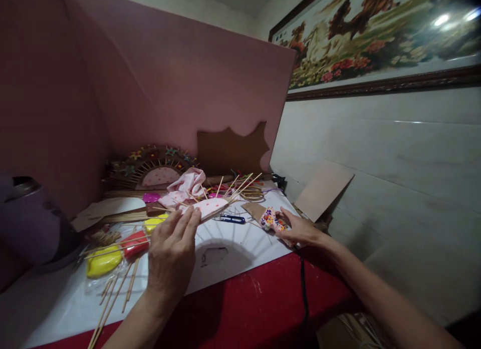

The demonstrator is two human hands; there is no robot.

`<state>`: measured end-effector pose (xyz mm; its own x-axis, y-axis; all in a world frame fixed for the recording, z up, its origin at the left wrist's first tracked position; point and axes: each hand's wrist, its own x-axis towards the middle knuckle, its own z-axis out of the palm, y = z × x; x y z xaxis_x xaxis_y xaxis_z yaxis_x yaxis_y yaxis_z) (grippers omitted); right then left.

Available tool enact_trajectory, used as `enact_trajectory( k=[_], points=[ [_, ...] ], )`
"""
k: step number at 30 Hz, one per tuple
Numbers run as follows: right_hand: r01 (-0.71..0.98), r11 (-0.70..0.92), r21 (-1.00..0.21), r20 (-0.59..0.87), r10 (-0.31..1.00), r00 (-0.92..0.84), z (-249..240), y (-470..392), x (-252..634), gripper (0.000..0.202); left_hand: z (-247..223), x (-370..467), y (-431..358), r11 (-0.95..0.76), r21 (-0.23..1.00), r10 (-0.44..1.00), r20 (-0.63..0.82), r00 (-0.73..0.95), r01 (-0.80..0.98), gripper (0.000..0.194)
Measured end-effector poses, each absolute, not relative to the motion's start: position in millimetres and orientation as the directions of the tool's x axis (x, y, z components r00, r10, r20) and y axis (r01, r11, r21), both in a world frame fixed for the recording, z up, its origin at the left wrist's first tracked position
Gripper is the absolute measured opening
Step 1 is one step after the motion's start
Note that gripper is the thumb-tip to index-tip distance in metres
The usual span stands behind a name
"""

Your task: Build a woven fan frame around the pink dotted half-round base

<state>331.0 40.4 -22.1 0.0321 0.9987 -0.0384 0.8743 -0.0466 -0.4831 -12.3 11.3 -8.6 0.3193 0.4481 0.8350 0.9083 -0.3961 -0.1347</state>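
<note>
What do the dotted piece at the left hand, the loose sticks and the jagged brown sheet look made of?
Dotted piece: probably fabric-covered, matte; its pale pink dotted print suggests cloth, the core unclear.
Loose sticks: bamboo or wood, apparently unpainted; pale tan and straight.
Jagged sheet: likely cardboard, matte; flat, plain brown with cut edges.
</note>
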Motion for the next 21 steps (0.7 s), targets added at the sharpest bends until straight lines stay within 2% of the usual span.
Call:
enact_trajectory(
  k=[7,9,12,14,15,17,19,21],
  points=[
    [0.870,-0.030,-0.492,0.004,0.999,0.037,-26,37,332,0.097,-14,-7,7,-0.428,-0.176,0.489,0.780,0.390,0.887,0.038],
    [0.881,-0.019,-0.472,0.056,0.997,0.051,-28,36,329,0.098,-14,-7,5,-0.440,-0.178,0.482,0.780,0.399,0.880,0.038],
    [0.933,0.045,-0.357,0.322,0.944,0.078,-23,29,317,0.087,-13,-7,3,-0.437,-0.165,0.441,0.818,0.370,0.884,0.041],
    [0.963,0.153,-0.220,0.525,0.851,-0.015,-16,25,299,0.063,-12,-6,3,-0.427,-0.155,0.408,0.846,0.343,0.891,0.043],
    [0.965,0.219,-0.147,0.570,0.816,-0.098,-13,24,288,0.048,-12,-6,3,-0.424,-0.157,0.395,0.854,0.338,0.892,0.043],
    [0.944,0.328,-0.031,0.528,0.807,-0.263,-9,28,264,0.029,-11,-5,2,-0.432,-0.171,0.365,0.865,0.344,0.886,0.043],
    [0.919,0.390,0.064,0.413,0.828,-0.380,-8,38,241,0.024,-9,-4,0,-0.463,-0.187,0.326,0.873,0.363,0.866,0.043],
    [0.903,0.419,0.095,0.361,0.831,-0.423,-10,52,221,0.019,-7,-2,-3,-0.514,-0.193,0.282,0.882,0.377,0.836,0.042]
  ],
)
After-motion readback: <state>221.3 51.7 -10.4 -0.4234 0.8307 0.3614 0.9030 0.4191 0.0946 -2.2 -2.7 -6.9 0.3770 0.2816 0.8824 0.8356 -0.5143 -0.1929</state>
